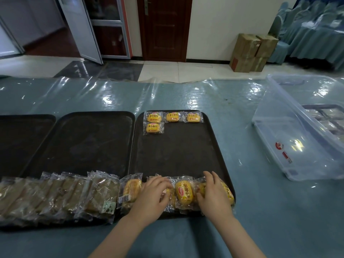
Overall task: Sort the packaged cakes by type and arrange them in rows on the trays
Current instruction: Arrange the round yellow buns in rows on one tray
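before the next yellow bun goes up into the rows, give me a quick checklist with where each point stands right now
1. Target tray: right tray holds four placed buns, three in the far row, one starting the second. ok
2. Next slot beside that one is bare. ok
3. Left hand curled on a yellow pack at the near edge. ok
4. Right hand on the near packs; whether it grips one, cannot tell.
5. Types kept apart: brown cakes lie left, yellow buns right. ok
6. Middle tray still unfilled. not ok

Both hands [152, 194] [214, 194] on yellow cake packets [184, 192] at right tray [176, 155] near edge; four packets [154, 118] arranged far corner.
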`<state>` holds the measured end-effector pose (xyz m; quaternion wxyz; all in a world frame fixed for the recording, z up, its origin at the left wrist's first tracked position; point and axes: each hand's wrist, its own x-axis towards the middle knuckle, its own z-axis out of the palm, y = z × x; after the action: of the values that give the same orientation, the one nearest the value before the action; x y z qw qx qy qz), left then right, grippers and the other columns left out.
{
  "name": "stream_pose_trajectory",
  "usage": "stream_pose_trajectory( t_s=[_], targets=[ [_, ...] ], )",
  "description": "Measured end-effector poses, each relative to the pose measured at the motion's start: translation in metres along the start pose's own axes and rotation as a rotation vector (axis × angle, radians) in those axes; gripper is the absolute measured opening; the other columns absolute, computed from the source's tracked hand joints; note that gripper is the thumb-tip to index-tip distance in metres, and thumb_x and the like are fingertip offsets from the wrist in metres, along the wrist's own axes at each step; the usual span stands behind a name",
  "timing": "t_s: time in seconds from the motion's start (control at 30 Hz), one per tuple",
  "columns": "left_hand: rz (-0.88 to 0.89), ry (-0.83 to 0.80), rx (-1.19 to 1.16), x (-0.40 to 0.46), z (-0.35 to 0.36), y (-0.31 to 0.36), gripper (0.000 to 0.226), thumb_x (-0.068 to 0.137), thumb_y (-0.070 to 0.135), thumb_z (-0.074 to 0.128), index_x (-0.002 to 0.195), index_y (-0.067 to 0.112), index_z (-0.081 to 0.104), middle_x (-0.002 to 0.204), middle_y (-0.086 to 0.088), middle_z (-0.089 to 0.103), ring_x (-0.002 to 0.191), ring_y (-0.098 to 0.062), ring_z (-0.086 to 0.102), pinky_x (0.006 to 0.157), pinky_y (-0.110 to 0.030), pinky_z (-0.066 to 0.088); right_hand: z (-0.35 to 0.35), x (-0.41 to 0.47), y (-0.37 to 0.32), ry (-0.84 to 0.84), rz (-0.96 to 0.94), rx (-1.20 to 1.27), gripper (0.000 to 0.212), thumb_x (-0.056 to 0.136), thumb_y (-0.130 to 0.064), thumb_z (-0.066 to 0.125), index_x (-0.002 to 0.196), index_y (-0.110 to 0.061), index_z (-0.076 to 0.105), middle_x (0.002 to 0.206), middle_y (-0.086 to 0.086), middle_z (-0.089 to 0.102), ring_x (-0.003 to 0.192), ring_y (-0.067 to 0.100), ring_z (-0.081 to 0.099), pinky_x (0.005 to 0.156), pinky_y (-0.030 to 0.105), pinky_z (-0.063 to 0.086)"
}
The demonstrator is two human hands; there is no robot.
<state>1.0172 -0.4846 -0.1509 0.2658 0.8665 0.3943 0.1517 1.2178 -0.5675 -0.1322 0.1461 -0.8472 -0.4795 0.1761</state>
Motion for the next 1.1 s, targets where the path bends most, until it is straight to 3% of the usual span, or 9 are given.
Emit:
stream_pose_trajectory(
  t_s=[0.27,0.43,0.53,0.67,0.77,0.97,1.1],
  targets=[
    [0.002,-0.027,-0.066,0.003,0.003,0.009,0.028,0.099,0.029,0.052,0.125,0.036,0.058,0.130,0.027,0.046,0.131,0.007,0.029,0.115,-0.021,0.021,-0.003,0.001,0.001,0.035,-0.070,0.209,0.073,0.091,-0.041,0.067,0.151,-0.027,0.027,0.160,-0.005,0.026,0.144,0.014,0.032,0.113,0.033,0.037],
    [-0.102,0.011,-0.199,0.009,0.002,0.022,0.029,0.097,0.038,0.054,0.126,0.035,0.054,0.123,0.024,0.050,0.122,0.006,0.041,0.108,-0.023,0.035,-0.002,-0.004,-0.005,-0.007,-0.214,0.290,0.071,0.090,-0.042,0.068,0.149,-0.033,0.030,0.160,-0.013,0.025,0.142,0.006,0.034,0.113,0.027,0.036],
    [-0.194,0.042,-0.284,0.012,0.004,0.028,0.041,0.096,0.045,0.053,0.135,0.034,0.046,0.124,0.024,0.053,0.118,0.005,0.048,0.102,-0.024,0.042,-0.003,-0.005,-0.010,-0.017,-0.271,0.277,0.068,0.091,-0.041,0.066,0.148,-0.036,0.029,0.161,-0.016,0.022,0.143,0.004,0.032,0.113,0.026,0.035],
    [-0.331,0.029,-0.470,0.018,-0.002,0.032,0.040,0.098,0.043,0.053,0.136,0.035,0.045,0.124,0.020,0.058,0.107,0.007,0.057,0.090,-0.021,0.050,-0.008,-0.005,-0.014,-0.077,-0.386,0.274,0.069,0.093,-0.034,0.065,0.149,-0.038,0.025,0.161,-0.020,0.016,0.144,0.000,0.027,0.113,0.018,0.030],
    [-0.371,0.014,-0.554,0.022,-0.007,0.033,0.031,0.099,0.041,0.054,0.128,0.030,0.056,0.118,0.017,0.064,0.110,0.003,0.059,0.091,-0.021,0.050,-0.013,-0.007,-0.020,-0.128,-0.497,0.250,0.067,0.094,-0.032,0.062,0.149,-0.041,0.024,0.161,-0.023,0.013,0.144,-0.004,0.022,0.116,0.022,0.031],
    [-0.347,0.021,-0.563,0.020,-0.006,0.034,0.017,0.100,0.031,0.053,0.094,0.032,0.068,0.078,0.010,0.068,0.075,-0.010,0.065,0.072,-0.044,0.053,-0.016,-0.007,-0.024,-0.170,-0.635,0.193,0.070,0.092,-0.025,0.060,0.150,-0.040,0.024,0.162,-0.021,0.013,0.146,0.000,0.022,0.118,0.029,0.031],
    [-0.392,0.052,-0.637,0.022,-0.008,0.035,0.017,0.100,0.025,0.055,0.091,0.025,0.070,0.082,0.000,0.071,0.080,-0.018,0.068,0.076,-0.047,0.055,-0.013,-0.002,-0.023,-0.160,-0.596,0.196,0.068,0.092,-0.038,0.060,0.149,-0.043,0.023,0.161,-0.025,0.012,0.146,-0.001,0.019,0.120,0.033,0.030]
  ],
)
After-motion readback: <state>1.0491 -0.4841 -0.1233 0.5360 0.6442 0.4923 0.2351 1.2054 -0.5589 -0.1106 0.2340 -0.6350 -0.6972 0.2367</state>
